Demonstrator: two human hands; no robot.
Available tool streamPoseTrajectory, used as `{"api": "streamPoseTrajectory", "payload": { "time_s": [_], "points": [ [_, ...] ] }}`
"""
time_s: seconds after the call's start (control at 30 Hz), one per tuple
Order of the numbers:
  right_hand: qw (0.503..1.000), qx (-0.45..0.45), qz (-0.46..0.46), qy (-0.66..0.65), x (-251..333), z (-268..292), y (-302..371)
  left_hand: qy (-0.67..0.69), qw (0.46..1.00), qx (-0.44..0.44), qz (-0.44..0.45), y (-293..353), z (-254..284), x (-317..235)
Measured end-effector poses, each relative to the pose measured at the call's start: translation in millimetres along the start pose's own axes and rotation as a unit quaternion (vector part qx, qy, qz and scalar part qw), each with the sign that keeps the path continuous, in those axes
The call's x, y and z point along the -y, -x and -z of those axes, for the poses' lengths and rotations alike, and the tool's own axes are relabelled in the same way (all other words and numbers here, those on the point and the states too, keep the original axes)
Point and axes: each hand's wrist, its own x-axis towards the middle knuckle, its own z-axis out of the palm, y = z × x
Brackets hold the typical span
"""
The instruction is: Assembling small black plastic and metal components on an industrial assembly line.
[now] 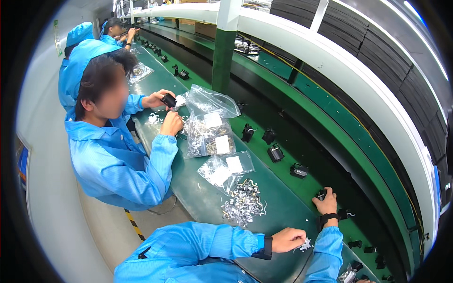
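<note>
My right hand (326,203) reaches across to the green conveyor strip, its fingers wrapped round a small black device (321,194). Much of that device is hidden by the fingers. Closer to me, my left hand (288,240) is closed low over the green table, its fingertips beside a small heap of white bits (306,245). Whether anything is pinched in it is too small to make out. To its left lies a larger loose pile of small white and beige pieces (244,203). Both wrists wear black bands.
Clear plastic bags (210,134) of small parts lie beyond the pile, with a flatter bag (226,170) nearer. More black devices (275,153) line the conveyor. A co-worker in blue (118,155) handles a black device (168,100) at left. A green-and-white post (225,52) rises behind.
</note>
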Motion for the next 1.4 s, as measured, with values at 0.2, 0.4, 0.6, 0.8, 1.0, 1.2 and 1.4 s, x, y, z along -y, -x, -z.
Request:
{"api": "streamPoseTrajectory", "payload": {
  "time_s": [0.2, 0.4, 0.6, 0.8, 1.0, 1.2, 1.4],
  "points": [
    [0.993, 0.031, 0.094, -0.066, 13.7, 15.1, -3.9, -0.003, 0.999, 0.023, 0.027, -4.0, -2.3, 6.9],
    [0.974, 0.061, 0.190, -0.105, 58.7, 18.1, -14.2, -0.017, 0.998, 0.045, 0.046, 0.8, 1.4, -0.3],
    [0.956, 0.040, 0.282, -0.070, 78.4, 17.9, -33.8, -0.020, 0.998, 0.036, 0.041, -0.3, -0.4, 2.1],
    [0.933, 0.055, 0.356, -0.005, 81.9, 4.0, -51.7, -0.007, 0.999, 0.036, 0.025, -2.2, -3.9, 6.4],
    [0.933, 0.161, 0.321, -0.006, 85.9, 13.5, -60.4, -0.038, 0.999, 0.024, 0.004, -6.0, -1.4, 6.7],
    [0.931, 0.183, 0.315, -0.038, 80.5, 13.1, -53.6, -0.047, 0.998, -0.002, -0.042, 2.9, -2.5, 8.0],
    [0.943, 0.146, 0.297, -0.044, 53.8, 46.5, -13.9, -0.033, 0.998, -0.015, -0.048, 11.6, -10.0, 0.8]
  ]
}}
